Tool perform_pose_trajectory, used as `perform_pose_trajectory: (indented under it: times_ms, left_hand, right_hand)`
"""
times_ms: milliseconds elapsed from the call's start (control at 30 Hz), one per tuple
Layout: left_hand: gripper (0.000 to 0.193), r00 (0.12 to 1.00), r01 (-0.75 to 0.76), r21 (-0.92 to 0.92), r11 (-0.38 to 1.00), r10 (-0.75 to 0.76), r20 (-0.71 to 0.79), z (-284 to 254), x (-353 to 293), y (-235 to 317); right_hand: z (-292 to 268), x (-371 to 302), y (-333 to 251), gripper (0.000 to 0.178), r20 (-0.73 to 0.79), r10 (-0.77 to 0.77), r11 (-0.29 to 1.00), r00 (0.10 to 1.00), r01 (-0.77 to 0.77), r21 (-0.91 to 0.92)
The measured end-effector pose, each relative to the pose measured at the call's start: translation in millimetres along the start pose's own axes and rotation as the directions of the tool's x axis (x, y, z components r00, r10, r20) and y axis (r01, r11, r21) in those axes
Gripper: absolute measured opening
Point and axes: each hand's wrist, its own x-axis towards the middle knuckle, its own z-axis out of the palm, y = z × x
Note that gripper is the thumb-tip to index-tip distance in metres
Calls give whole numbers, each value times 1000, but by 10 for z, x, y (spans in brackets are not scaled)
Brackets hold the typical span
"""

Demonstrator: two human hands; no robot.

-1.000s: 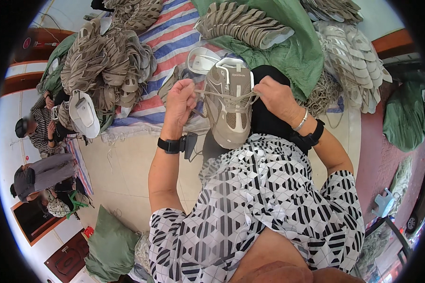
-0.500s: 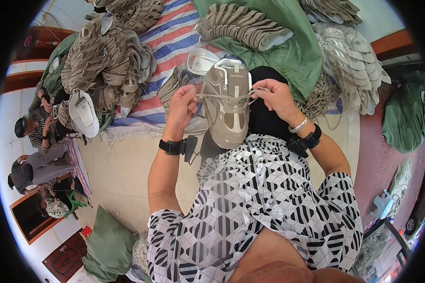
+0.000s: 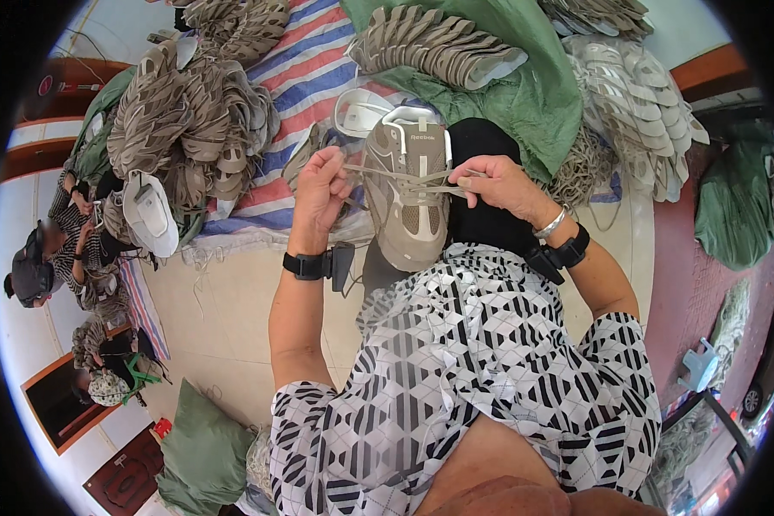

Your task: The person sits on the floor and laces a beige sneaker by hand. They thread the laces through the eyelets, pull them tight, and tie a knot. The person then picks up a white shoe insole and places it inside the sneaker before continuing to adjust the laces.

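A brown-beige shoe upper (image 3: 404,236) with a white-lined collar rests on my dark-clad leg, its toe pointing toward me. A flat beige lace (image 3: 374,173) stretches across its throat. To the left of the upper, my left hand (image 3: 320,191) is closed in a pinch on one part of the lace. On the right side, my right hand (image 3: 500,191) pinches the lace between thumb and fingers, with a strand showing below the fingertips. Behind the collar lies a white-lined piece (image 3: 359,112), and another brown upper (image 3: 303,159) is partly hidden behind my left hand.
Stacked brown uppers (image 3: 185,116) fill the far left on a striped sheet (image 3: 305,77). A nested row of uppers (image 3: 434,47) lies on green cloth (image 3: 542,103). Loose laces (image 3: 585,172) sit by more uppers (image 3: 636,112) at the right. Other people work at far left.
My left hand has moved slightly left and my right hand slightly lower, both still on the lace. The upper stays on my leg. At far left, a person has changed position.
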Motion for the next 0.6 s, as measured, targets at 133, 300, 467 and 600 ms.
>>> perform_pose_trajectory:
  times_ms: [133,300,467,600]
  left_hand:
    - [13,999,-37,5,999,37,-31,45,-21,82]
    - [10,967,-256,-60,965,255,-31,-324,-45,512]
    - [9,929,-338,48,940,342,-143,-512,-219,696]
    - [12,939,-313,211,926,335,-75,-551,-234,577]
  right_hand:
    - [4,19,-8,19,61,-39,998,997,42,-50]
    - [221,232,275,18,-14,-364,910,931,352,-219]
    - [240,174,-119,16,-351,-338,941,873,315,-122]
    - [227,115,-18,12,146,-654,182,742,342,-922]
